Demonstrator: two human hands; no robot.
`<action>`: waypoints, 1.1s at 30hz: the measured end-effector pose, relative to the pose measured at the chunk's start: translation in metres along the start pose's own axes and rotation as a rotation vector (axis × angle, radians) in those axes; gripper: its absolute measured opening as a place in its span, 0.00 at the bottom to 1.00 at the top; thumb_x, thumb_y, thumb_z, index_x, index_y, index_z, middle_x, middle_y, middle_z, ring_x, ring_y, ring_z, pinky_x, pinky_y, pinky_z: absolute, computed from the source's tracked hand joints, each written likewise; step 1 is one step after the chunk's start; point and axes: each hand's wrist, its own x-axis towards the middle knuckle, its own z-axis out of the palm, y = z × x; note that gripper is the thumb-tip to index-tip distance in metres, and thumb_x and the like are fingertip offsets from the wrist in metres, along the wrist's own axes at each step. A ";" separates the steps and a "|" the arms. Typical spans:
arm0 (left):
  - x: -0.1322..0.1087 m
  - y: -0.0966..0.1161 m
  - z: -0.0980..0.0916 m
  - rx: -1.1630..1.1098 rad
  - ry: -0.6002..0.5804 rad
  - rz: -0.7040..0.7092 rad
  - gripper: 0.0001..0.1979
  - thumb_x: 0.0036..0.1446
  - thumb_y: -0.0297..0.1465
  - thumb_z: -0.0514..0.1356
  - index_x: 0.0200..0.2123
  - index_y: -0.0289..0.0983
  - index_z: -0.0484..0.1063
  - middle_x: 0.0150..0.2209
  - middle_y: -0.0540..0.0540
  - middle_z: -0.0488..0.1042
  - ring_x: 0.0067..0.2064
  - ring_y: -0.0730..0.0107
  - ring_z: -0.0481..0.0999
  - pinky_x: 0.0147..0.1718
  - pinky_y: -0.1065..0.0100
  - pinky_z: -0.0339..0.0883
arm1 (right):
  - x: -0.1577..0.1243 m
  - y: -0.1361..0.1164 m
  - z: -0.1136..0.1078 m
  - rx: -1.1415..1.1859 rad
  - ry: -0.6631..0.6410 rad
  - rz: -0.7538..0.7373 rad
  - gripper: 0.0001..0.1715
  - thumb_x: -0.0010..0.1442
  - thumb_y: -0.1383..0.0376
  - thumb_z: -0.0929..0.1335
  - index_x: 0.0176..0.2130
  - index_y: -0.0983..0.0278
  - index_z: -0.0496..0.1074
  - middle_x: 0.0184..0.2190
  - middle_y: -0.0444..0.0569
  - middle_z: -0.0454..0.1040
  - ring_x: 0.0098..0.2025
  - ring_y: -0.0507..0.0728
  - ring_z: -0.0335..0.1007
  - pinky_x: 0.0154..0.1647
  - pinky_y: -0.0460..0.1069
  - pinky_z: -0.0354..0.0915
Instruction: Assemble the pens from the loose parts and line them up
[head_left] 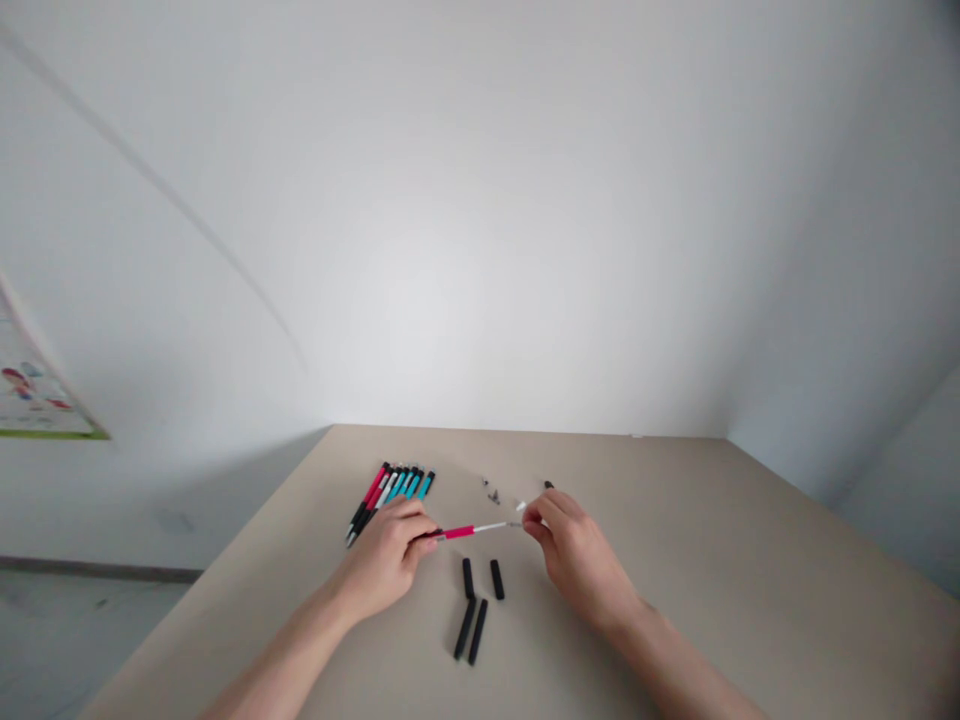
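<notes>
My left hand point(397, 545) is closed round one end of a pink pen barrel point(459, 533). A thin white refill point(491, 526) sticks out of the barrel toward the right. At the refill's tip, my right hand point(570, 545) pinches a small greyish piece point(514, 524) that looks like a pen spring; the fingers partly hide it. Several black grip sleeves point(498, 580) lie on the table between and below the hands. Beyond the left hand is a row of pens point(375, 500) in pink, white and blue with black parts.
Tiny metallic pieces point(493, 496) and a small white piece point(520, 506) lie past the hands. A black piece point(549, 485) shows just behind the right hand. The beige table point(675, 490) meets a white wall point(480, 220) at its far edge.
</notes>
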 end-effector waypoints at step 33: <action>-0.002 0.005 -0.004 0.013 -0.063 0.070 0.08 0.59 0.24 0.57 0.31 0.37 0.76 0.32 0.47 0.70 0.38 0.66 0.69 0.38 0.68 0.60 | 0.000 -0.019 -0.010 -0.221 -0.143 -0.162 0.11 0.56 0.80 0.62 0.32 0.64 0.66 0.35 0.50 0.68 0.38 0.58 0.62 0.38 0.51 0.60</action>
